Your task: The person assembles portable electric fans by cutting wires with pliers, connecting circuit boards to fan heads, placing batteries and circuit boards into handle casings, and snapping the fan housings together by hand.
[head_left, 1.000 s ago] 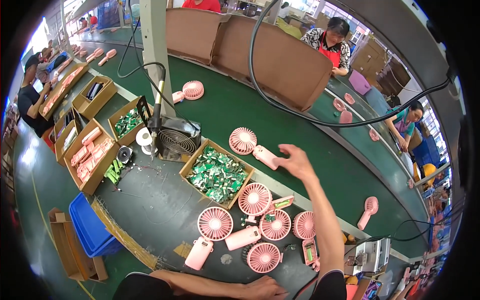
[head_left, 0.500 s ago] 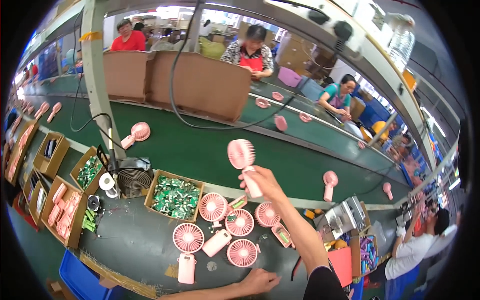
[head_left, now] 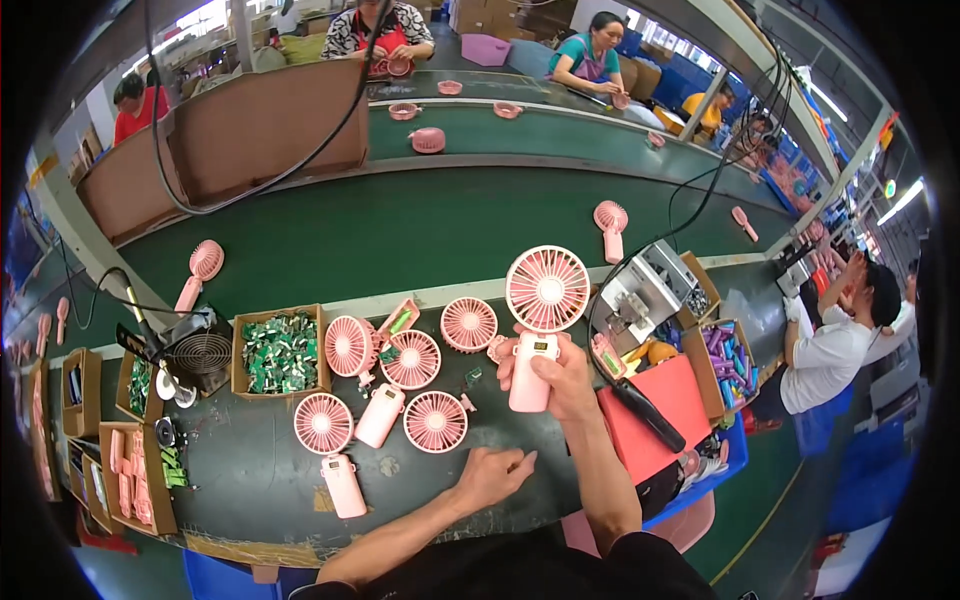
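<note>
My right hand (head_left: 560, 375) grips the handle of a pink handheld fan (head_left: 545, 300) and holds it upright above the dark workbench (head_left: 250, 480), its round grille facing me. My left hand (head_left: 490, 472) rests flat on the bench, fingers spread, holding nothing. Just to its left lie several more pink fans (head_left: 400, 385), some whole with handles, some only grilles. A cardboard box of green circuit boards (head_left: 280, 350) stands beyond them.
A green conveyor belt (head_left: 400, 230) runs past the bench carrying single pink fans (head_left: 610, 225). Small boxes of parts (head_left: 130, 470) line the left. A red tray (head_left: 665, 400) and a box of purple parts (head_left: 730, 362) sit right. Other people work along the line.
My right hand has brought the fan from the conveyor back toward me and now holds it upright over the bench. My view has swung to the right. The left hand stays on the bench.
</note>
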The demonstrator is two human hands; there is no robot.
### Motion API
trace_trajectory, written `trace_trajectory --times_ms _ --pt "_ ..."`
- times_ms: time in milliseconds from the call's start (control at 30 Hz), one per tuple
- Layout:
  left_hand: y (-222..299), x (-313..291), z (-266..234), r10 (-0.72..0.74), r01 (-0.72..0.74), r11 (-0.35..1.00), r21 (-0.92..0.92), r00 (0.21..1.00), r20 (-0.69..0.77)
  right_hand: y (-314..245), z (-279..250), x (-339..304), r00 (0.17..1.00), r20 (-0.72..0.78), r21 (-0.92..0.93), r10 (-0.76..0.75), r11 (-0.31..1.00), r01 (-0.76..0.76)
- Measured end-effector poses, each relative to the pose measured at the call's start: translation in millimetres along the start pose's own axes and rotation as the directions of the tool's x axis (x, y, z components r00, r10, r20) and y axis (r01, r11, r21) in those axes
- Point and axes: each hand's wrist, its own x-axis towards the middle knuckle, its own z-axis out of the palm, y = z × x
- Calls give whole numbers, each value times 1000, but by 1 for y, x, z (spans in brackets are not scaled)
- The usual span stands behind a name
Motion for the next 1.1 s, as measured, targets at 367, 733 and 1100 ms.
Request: trace_trajectory --times_ms 367,733,1100 --pt "6 4 -5 -68 70 997 -41 997 28 10 -12 -18 994 -83 9 -76 997 77" --pt "-9 -8 -10 -368 336 856 -392 930 -6 28 -21 -47 991 -123 42 -55 997 60" --pt "21 5 -30 -417 447 507 -737 876 244 41 -13 -100 991 5 -665 -134 740 103"
